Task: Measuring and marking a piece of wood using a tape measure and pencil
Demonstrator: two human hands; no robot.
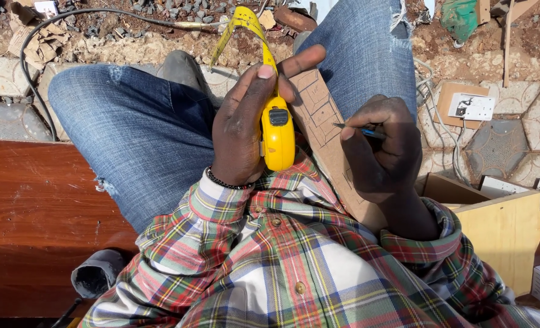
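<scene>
Left hand (241, 130) clamps yellow tape measure (277, 130) along the cardboard strip's (321, 118) long axis; right hand (382, 149) (closed on pen (361, 130)) marks beside it.

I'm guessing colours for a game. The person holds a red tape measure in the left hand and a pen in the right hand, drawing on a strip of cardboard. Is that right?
Not quite. The tape measure is yellow, not red, as the head view shows. The rest holds: the left hand holds it, and the right hand holds a pen on the strip of cardboard.
</scene>
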